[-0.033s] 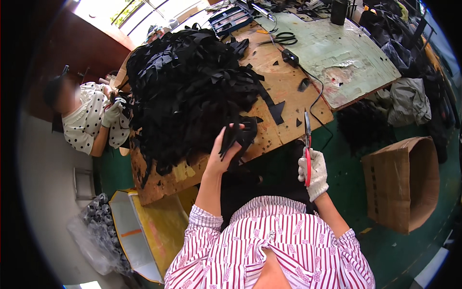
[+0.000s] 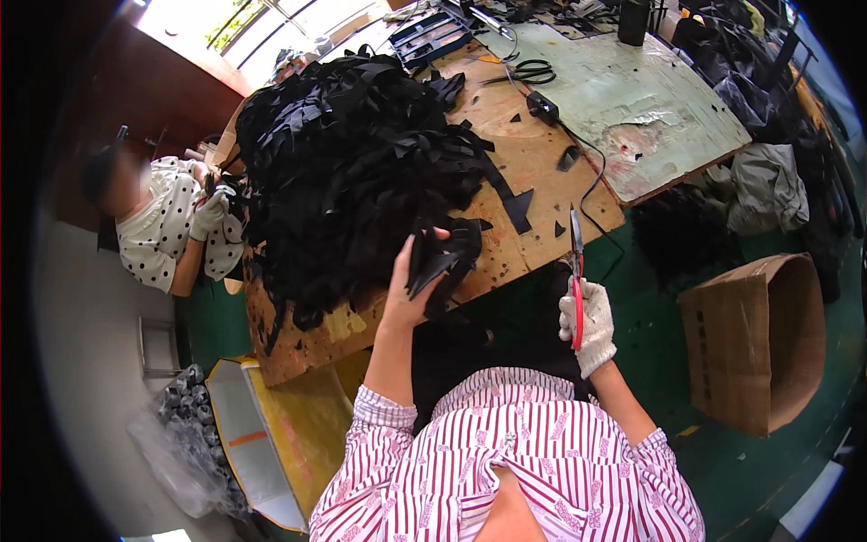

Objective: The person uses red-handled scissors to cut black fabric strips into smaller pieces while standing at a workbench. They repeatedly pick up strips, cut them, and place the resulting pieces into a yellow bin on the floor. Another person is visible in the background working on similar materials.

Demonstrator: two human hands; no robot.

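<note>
My bare left hand (image 2: 404, 285) is closed round a bundle of black fabric pieces (image 2: 435, 264) at the near edge of a big pile of black fabric scraps (image 2: 352, 172). Some of its fingers are hidden behind the bundle. On the right, off the table's near edge, my right hand (image 2: 593, 330) wears a white knit glove. It grips red-handled pliers (image 2: 577, 262), whose long, narrow metal jaws point away from me. The pliers are apart from the fabric.
The wooden table (image 2: 542, 181) carries black scissors (image 2: 524, 72), a blue tray (image 2: 429, 41) and a cable with a small black box (image 2: 543, 107). A cardboard box (image 2: 731, 348) stands right on the green floor. At far left a person (image 2: 163, 217) in dotted clothing works with gloved hands.
The black bundle in my left hand has turned slightly, and that hand has shifted a little left. My right hand and the pliers have stayed in place.
</note>
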